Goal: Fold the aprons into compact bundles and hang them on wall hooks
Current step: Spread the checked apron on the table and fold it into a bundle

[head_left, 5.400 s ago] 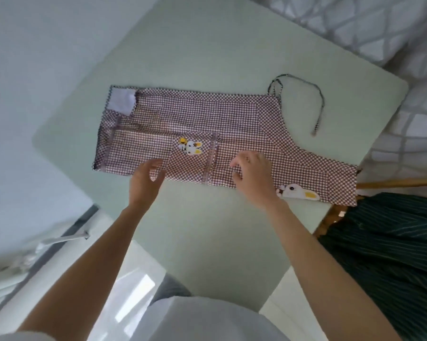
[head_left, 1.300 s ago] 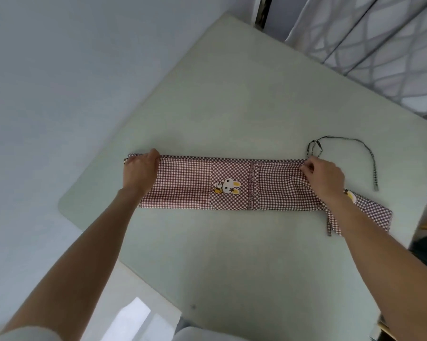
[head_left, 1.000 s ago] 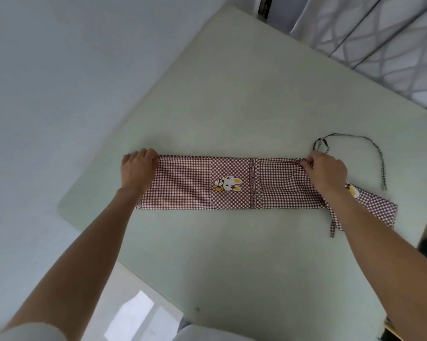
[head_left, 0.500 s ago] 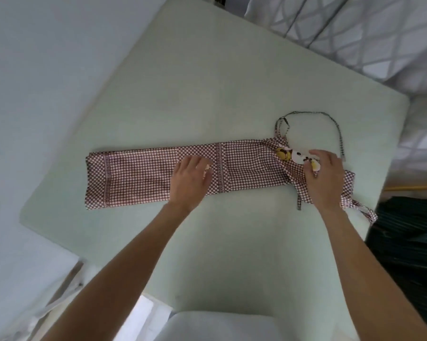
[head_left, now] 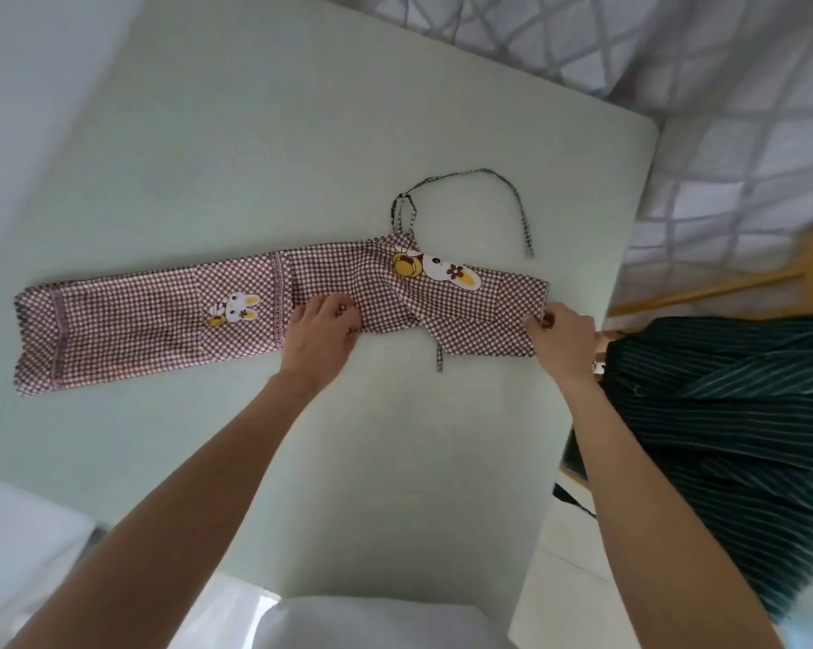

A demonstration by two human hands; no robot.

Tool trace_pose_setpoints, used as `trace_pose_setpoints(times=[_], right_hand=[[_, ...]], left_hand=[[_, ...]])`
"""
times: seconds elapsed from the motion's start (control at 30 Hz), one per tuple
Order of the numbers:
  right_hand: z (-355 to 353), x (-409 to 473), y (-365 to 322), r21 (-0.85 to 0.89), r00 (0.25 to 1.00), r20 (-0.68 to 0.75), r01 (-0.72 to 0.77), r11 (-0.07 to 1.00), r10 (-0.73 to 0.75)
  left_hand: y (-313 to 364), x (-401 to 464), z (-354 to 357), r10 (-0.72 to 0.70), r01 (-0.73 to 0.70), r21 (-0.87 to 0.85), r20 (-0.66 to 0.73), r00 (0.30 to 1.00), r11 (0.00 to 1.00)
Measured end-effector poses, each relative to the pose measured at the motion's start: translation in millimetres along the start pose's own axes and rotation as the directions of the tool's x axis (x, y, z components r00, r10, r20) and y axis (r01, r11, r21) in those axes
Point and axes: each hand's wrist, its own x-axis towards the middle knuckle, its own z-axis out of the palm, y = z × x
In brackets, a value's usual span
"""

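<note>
1. Lying flat across the pale green tabletop (head_left: 254, 133), the checked apron (head_left: 151, 320) is folded into a long narrow strip that runs from the left edge area to near the right edge.
2. Two cartoon rabbit patches show on it: a small one (head_left: 235, 307) left of the middle and a larger one (head_left: 437, 265) on the bib end to the right.
3. The left hand (head_left: 317, 332) rests on the strip's near edge about midway along, fingers curled onto the cloth and bunching it a little; whether it truly pinches the fabric cannot be told.
4. The right hand (head_left: 561, 339) holds the right end of the strip, thumb and fingers pinching the corner of the cloth near the tabletop's right edge.
5. A thin neck strap (head_left: 484, 173) loops out from the bib onto the bare tabletop beyond the strip, its free end lying apart from the cloth; a short tie (head_left: 439, 358) hangs out from under the near edge between the two hands.
6. Just beside the right hand, off the tabletop's right edge, a dark green striped cloth (head_left: 732, 437) is draped over a wooden chair (head_left: 723, 285).
7. A curtain with a grey lattice pattern (head_left: 676, 53) hangs beyond the far right of the tabletop.
8. Both forearms cross the near part of the tabletop, hiding some of its surface.
</note>
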Motion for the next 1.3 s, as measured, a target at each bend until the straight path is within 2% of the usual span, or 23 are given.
trace_pose_setpoints(times=[0.1,0.17,0.33,0.43,0.57,0.67,0.77,0.87,0.97,1.03,1.17,1.23,1.3], right_hand=[[-22.2,16.1,4.2,0.224,0.993,-0.093,0.095,0.970,-0.075],[-34.2,27.2,6.8,0.302,0.989,-0.056,0.148,0.942,-0.137],[-31.3,37.1,11.2,-0.039,0.963,0.003,0.268,0.963,-0.268],[-27.2,34.3,19.3,-0.073,0.973,0.042,0.231,0.970,-0.229],[-26.8,27.6,34.3,-0.091,0.977,0.059,0.207,0.974,-0.203],[-27.5,22.4,42.1,-0.191,0.975,-0.005,0.215,0.958,-0.220],[-31.8,10.4,42.2,-0.253,0.955,-0.129,0.230,0.940,-0.268],[-27.5,-19.8,30.0,-0.193,0.880,-0.250,0.362,0.912,-0.403],[-6.6,-56.8,-9.8,-0.054,0.792,-0.270,0.555,0.830,-0.547],[15.6,-77.3,-45.6,0.003,0.728,-0.246,0.661,0.751,-0.640],[64.5,-109.5,-128.9,0.041,0.597,-0.197,0.797,0.602,-0.777],[89.2,-122.3,-170.0,0.062,0.589,-0.156,0.807,0.587,-0.793],[112.3,-131.8,-209.4,0.049,0.611,-0.119,0.791,0.610,-0.782]], left_hand=[[-8.9,-16.0,-1.9,0.016,-0.016,0.026,0.004,1.000,1.000],[-10.7,-26.9,-1.4,0.019,-0.021,0.039,0.045,0.999,0.999],[7.8,-34.6,-0.8,-0.037,0.037,0.019,0.029,0.999,0.999],[34.3,-18.9,0.5,-0.049,0.050,-0.016,0.036,0.998,0.999],[55.8,3.2,11.8,-0.118,0.111,0.040,0.235,0.965,0.993],[57.6,2.8,19.6,-0.128,0.119,0.050,0.284,0.950,0.992],[53.1,-5.8,16.5,-0.064,0.072,-0.031,0.204,0.977,0.997],[44.3,-23.2,7.5,-0.104,0.098,-0.184,-0.022,0.994,0.978],[17.5,-49.4,-1.5,-0.295,0.188,-0.395,-0.229,0.928,0.899],[-10.8,-68.2,-5.3,-0.409,0.255,-0.451,-0.284,0.867,0.855],[-83.1,-99.5,-17.5,-0.631,0.441,-0.527,-0.259,0.731,0.727],[-121.8,-112.1,-25.0,-0.709,0.521,-0.537,-0.231,0.666,0.664],[-163.0,-119.9,-33.8,-0.782,0.599,-0.540,-0.201,0.590,0.591]])
